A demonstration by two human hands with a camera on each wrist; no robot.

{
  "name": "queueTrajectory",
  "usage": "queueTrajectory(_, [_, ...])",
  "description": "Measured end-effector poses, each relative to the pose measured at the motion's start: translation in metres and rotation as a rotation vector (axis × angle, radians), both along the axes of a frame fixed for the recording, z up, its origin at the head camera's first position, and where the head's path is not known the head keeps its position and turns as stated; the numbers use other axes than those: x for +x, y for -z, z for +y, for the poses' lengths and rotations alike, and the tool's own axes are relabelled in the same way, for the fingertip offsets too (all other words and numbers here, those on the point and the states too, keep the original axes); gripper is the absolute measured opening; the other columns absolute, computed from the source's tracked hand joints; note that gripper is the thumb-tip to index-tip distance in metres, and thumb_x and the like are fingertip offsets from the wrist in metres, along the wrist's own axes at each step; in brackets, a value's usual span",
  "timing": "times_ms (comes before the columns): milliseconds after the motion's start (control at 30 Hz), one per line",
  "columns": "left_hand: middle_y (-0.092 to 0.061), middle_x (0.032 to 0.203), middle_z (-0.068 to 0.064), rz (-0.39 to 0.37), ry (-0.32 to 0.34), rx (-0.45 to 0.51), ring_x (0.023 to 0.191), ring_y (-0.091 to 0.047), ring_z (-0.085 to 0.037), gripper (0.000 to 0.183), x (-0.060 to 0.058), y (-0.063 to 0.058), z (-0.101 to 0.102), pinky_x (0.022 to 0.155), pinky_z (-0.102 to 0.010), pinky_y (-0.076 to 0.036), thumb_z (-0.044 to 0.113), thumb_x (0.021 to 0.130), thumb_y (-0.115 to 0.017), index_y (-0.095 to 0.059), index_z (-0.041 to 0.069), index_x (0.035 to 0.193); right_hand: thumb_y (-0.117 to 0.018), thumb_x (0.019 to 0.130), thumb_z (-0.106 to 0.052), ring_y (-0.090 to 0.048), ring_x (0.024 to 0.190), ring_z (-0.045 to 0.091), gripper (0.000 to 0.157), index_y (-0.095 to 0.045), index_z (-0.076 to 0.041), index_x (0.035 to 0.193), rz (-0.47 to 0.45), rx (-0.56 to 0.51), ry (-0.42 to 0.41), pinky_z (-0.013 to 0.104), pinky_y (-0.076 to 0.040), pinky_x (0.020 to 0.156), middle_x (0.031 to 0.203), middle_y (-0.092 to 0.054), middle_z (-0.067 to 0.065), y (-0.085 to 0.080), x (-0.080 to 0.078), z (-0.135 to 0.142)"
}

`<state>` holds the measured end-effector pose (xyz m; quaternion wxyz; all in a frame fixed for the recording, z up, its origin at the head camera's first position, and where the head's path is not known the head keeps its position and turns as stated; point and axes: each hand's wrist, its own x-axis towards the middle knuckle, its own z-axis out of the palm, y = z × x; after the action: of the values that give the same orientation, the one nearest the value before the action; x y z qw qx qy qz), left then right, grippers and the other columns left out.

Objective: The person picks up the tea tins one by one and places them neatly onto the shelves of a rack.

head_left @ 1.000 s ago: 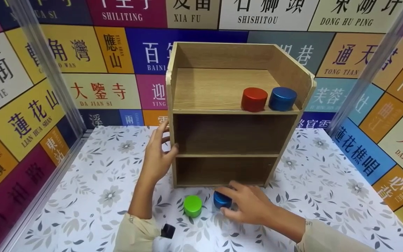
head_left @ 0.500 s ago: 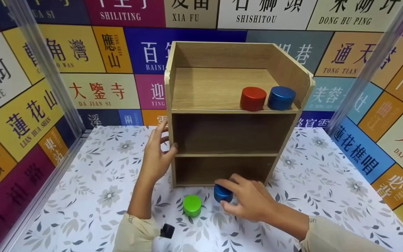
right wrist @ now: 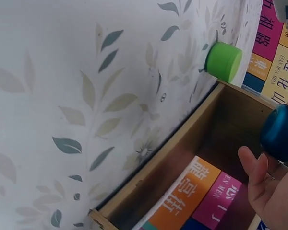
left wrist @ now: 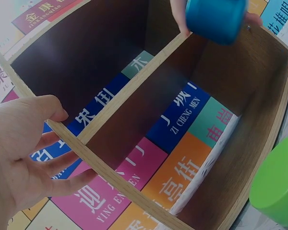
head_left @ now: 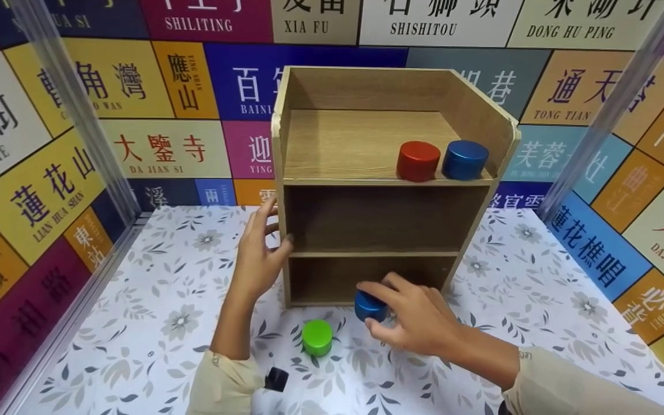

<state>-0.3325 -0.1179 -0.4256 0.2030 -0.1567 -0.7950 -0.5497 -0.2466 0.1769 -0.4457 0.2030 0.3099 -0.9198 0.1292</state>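
A small wooden shelf (head_left: 372,255) with an open top tray and two compartments stands upright on the table. My left hand (head_left: 260,253) holds its left side panel, thumb at the front edge and fingers along the outside. Between thumb and fingers my right hand (head_left: 418,314) grips a blue cylinder (head_left: 370,306), raised in front of the lower compartment. The same blue cylinder (left wrist: 216,19) shows near the shelf's front in the left wrist view. A green cylinder (head_left: 317,338) stands on the table, left of the right hand.
On the shelf's top tray a red cylinder (head_left: 418,161) and another blue cylinder (head_left: 465,159) stand side by side at the right. A leaf-patterned cloth (head_left: 182,323) covers the table. Walls of colourful sign panels (head_left: 168,150) enclose the back and sides, with clear posts at the corners.
My right hand has lifted the blue cylinder and moved it slightly up toward the shelf. The left hand stays on the side panel, and the green cylinder has not moved.
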Motion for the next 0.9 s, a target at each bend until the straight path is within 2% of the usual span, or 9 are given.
queueTrajectory(267, [-0.049,0.146,-0.007,0.012,0.009,0.005,0.124,-0.063,-0.033,0.077,0.000,-0.001,0.000,0.086,-0.045,-0.064,0.003,0.093,-0.065,-0.037,0.036,0.156,-0.074,0.084,-0.045,-0.053,0.065,0.003,0.051,-0.065,-0.035,0.133,0.040,-0.034,-0.009,0.017,-0.048,0.055,0.095,-0.057,-0.008,-0.017,-0.003,-0.001])
queueTrajectory(533, [-0.049,0.147,-0.006,0.004,0.018,0.012,0.125,-0.062,-0.032,0.077,0.000,-0.002,0.000,0.087,-0.045,-0.064,0.003,0.093,-0.064,-0.037,0.037,0.156,-0.073,0.086,-0.045,-0.050,0.063,0.000,0.050,-0.066,-0.034,0.134,0.014,-0.057,-0.001,0.015,-0.045,0.054,0.093,-0.057,-0.008,-0.036,-0.004,-0.002])
queueTrajectory(900, [-0.049,0.146,-0.007,0.020,0.013,0.007,0.125,-0.062,-0.032,0.078,0.000,0.000,-0.001,0.088,-0.044,-0.063,0.001,0.093,-0.064,-0.037,0.037,0.156,-0.072,0.088,-0.043,-0.060,0.073,0.007,0.050,-0.064,-0.035,0.136,0.023,-0.055,0.010,0.018,-0.056,0.065,0.099,-0.059,-0.005,-0.069,-0.003,-0.005])
